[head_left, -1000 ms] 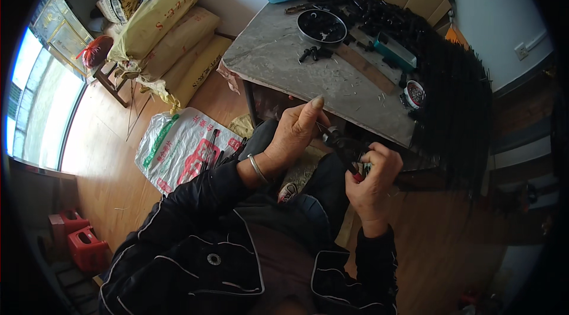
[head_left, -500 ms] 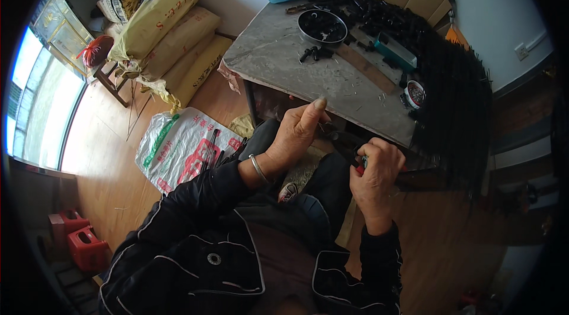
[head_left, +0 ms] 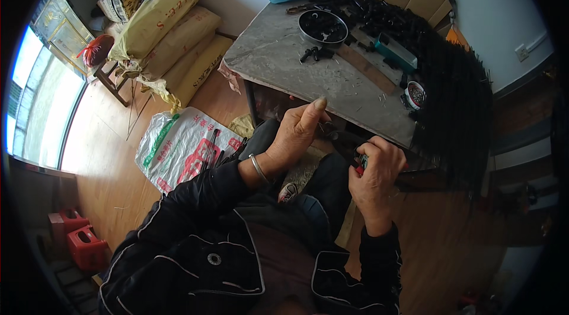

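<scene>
In front of my body, my right hand (head_left: pixel 378 175) is closed round the red handle of a pair of pliers (head_left: pixel 344 150). The dark jaws point left toward my left hand (head_left: pixel 297 132), close by its fingertips. My left hand has its thumb up and fingers curled in a pinch. Something small and thin sits near those fingertips at the jaws, too small and dark to name. Both hands are over my lap, just off the front edge of the grey table (head_left: pixel 272 69).
On the table stand a round metal bowl (head_left: pixel 323 26) of dark parts, a flat metal bar (head_left: pixel 367 70), a teal box (head_left: pixel 396 54) and a small cup (head_left: pixel 415 94). Long black rods (head_left: pixel 453 101) hang over its right side. Stacked sacks (head_left: pixel 172 36) and a plastic sheet (head_left: pixel 178 149) lie left.
My right hand with the pliers has shifted very slightly to the left. My left hand has stayed in place.
</scene>
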Tool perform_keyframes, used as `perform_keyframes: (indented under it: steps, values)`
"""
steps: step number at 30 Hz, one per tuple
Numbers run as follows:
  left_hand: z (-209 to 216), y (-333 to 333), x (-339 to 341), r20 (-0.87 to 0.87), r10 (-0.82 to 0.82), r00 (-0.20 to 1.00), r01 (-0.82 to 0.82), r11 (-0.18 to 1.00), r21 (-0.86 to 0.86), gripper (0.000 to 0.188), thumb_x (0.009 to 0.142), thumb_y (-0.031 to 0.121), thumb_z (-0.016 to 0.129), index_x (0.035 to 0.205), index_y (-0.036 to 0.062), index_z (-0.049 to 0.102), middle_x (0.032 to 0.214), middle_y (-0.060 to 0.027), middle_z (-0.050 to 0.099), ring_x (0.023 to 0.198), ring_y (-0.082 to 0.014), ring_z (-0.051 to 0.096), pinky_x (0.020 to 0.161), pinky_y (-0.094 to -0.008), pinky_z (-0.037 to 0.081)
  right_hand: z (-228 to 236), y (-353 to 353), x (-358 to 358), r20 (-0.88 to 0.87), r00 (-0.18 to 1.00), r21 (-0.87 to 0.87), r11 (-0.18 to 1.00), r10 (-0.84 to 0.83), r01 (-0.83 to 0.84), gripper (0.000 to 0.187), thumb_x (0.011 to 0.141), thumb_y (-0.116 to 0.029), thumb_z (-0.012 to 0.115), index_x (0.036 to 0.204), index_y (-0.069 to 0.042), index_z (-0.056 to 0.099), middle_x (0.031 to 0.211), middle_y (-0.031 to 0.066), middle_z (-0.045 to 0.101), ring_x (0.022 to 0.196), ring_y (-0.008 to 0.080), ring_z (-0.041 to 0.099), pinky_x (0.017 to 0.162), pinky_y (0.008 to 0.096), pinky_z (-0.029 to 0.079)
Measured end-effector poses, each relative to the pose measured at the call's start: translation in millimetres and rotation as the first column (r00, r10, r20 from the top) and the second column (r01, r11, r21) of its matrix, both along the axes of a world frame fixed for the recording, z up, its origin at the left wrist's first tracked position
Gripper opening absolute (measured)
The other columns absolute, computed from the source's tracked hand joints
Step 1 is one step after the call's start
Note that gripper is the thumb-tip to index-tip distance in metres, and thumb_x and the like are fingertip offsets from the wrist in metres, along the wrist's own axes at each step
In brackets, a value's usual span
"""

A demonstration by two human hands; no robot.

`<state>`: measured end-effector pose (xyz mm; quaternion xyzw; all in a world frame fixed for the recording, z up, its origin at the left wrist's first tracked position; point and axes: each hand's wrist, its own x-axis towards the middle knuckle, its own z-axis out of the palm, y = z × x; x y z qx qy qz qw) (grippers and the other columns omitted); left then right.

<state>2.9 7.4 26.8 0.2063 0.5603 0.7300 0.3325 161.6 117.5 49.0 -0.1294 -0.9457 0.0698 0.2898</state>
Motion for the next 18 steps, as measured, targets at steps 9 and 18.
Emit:
perform_keyframes:
  steps: [9,18]
  values:
    - [2,-5,-2,-0.014,-0.013,1.000,0.013,1.000,-0.007,0.055,0.097,0.052,0.049,0.082,0.0016,0.065,0.067,0.0032,0.050,0.062,-0.0051,0.042,0.055,-0.0219,0.034,-7,1,4,0.068,0.992,-0.076,0.992,0.109,-0.104,0.051,0.064,0.007,0.073,0.106,-0.011,0.050,0.099,0.0073,0.057,0.088,0.0274,0.058,0.081,0.0370,0.046]
    - [-12,-3,6,-0.181,-0.027,0.983,0.031,0.999,0.019,0.057,0.099,0.052,0.044,0.079,0.0026,0.065,0.065,0.0017,0.051,0.060,-0.0051,0.043,0.054,-0.0213,0.035,-30,-10,18,-0.028,0.889,-0.992,-0.125,0.458,0.033,0.029,0.089,-0.018,0.067,0.107,-0.007,0.047,0.071,0.0044,0.056,0.053,0.0137,0.056,0.049,0.0229,0.044]
